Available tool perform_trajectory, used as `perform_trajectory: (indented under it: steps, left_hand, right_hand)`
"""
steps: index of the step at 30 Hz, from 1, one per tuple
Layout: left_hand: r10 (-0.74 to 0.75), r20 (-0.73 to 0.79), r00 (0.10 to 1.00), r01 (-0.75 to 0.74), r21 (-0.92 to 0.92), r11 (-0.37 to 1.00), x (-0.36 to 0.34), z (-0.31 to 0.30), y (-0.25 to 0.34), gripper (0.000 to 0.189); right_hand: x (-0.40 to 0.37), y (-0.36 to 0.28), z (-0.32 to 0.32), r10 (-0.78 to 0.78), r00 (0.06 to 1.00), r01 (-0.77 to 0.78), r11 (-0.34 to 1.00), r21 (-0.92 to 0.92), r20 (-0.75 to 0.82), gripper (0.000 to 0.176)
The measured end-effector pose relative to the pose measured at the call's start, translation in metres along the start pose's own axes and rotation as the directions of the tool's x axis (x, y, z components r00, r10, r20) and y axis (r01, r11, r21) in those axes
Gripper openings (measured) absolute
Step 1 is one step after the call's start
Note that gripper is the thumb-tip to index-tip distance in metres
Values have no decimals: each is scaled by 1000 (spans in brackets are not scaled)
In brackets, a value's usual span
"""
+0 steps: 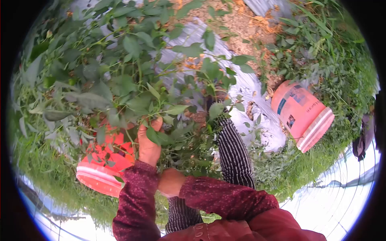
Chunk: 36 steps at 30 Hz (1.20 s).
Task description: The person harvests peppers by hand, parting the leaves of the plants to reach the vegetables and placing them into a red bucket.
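My left hand (149, 145) reaches up into a leafy green plant (130, 84), its fingers bent in among stems and leaves. A leaf covers part of it, and what the fingers close around is hidden. Just below, my right hand (171, 182) lies beside my left wrist with its back towards me; its fingers are out of sight. To the left of my left hand, a red bucket (98, 176) is partly behind the leaves.
A pink bucket (301, 116) with a printed label leans among low plants on the right. Silvery plastic sheeting (257, 108) covers the ground beside bare brown soil (241, 34). My striped trouser leg (235, 154) stands between the plants. Grass (56, 176) grows at the left.
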State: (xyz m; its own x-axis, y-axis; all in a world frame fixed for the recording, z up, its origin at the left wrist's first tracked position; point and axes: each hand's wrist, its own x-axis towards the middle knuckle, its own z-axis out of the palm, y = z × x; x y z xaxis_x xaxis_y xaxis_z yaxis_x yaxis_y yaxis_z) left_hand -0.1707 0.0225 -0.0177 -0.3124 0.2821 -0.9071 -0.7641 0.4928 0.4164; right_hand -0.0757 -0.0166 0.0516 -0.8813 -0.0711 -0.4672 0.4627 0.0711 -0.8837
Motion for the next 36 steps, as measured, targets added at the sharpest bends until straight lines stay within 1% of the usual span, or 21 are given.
perform_trajectory:
  steps: [3, 5, 7, 9, 11, 12, 13, 14, 15, 17, 19, 21, 22, 23, 25, 26, 27, 29, 31, 33, 36]
  left_hand:
    - [-40, 71, 997, 40, 0, 999, -1, 7, 7, 11]
    - [-20, 16, 1000, 17, 156, 988, -3, 7, 8, 12]
    - [-85, 25, 996, 84, 47, 995, -3, 6, 6, 14]
    - [90, -61, 994, -85, 71, 994, -2, -3, -5, 16]
    - [-130, -38, 991, 130, 3, 992, -9, -13, 8, 19]
    - [-127, 36, 991, 128, -14, 992, -20, -15, 18, 17]
    - [-118, 105, 987, 122, -30, 992, -30, -13, 31, 16]
    - [-196, 14, 981, 195, 50, 980, -41, 6, 46, 15]
    - [-200, 25, 979, 199, 47, 979, -48, 14, 49, 15]
    - [-102, 160, 982, 94, 56, 994, -60, 19, 52, 15]
    - [-52, 166, 985, 51, 7, 999, -63, 14, 53, 17]
    - [-1, 325, 946, -32, 94, 995, -70, 17, 69, 20]
    - [-24, 341, 940, -70, 259, 963, -72, 9, 75, 19]
    - [-22, 342, 940, -70, 255, 964, -78, 8, 78, 19]
    - [59, 391, 918, -254, 466, 847, -90, 5, 85, 20]
    - [98, 370, 924, -283, 489, 825, -94, -1, 89, 17]
    - [109, 360, 927, -288, 492, 822, -97, -2, 91, 17]
    - [147, 291, 945, -276, 472, 837, -105, -14, 99, 18]
    - [165, 237, 957, -273, 551, 789, -108, -30, 100, 23]
    - [160, 272, 949, -286, 528, 800, -113, -24, 113, 26]
    - [113, 193, 975, -196, 491, 849, -112, -33, 127, 31]
  right_hand:
    - [3, 4, 0, 30, 1000, -30, 995, 99, -1, 17]
    - [5, 2, 1, 64, 998, -65, 995, 76, 10, 18]
    - [5, 1, 0, 60, 996, -67, 991, 115, 67, 16]
    - [4, 3, -2, 64, 993, -70, 995, 66, 97, 18]
    - [12, 8, 17, -62, 995, 53, 992, 118, 79, 17]
    - [17, 8, 18, -33, 996, 25, 994, 104, 79, 17]
    - [24, 4, 17, 27, 973, -70, 981, 184, 227, 22]
    - [26, 2, 14, 65, 926, -168, 953, 253, 371, 28]
    - [23, 1, 10, 77, 926, -178, 952, 248, 369, 28]
    - [21, 0, -1, 43, 966, -108, 962, 249, 253, 32]
    - [16, -4, -14, 50, 987, -102, 928, 359, 150, 31]
    - [18, -5, -17, 114, 993, -86, 835, 544, -19, 28]
    - [23, -3, -11, 80, 979, 38, 834, 550, -190, 29]
    - [22, -3, -17, 80, 979, 36, 836, 547, -187, 29]
    - [22, 0, -29, 115, 988, -152, 621, 769, 103, 29]
    - [14, -5, -45, 141, 984, -165, 501, 850, 109, 25]
    - [10, -3, -50, 125, 986, -161, 505, 848, 112, 25]
    - [15, -7, -50, 115, 992, -76, 256, 964, 48, 18]
    - [8, -9, -67, 110, 987, -126, 100, 987, 115, 17]
    - [17, -3, -56, 56, 994, -104, 131, 986, 98, 22]
    - [14, -10, -71, 157, 981, -129, 107, 986, 111, 30]
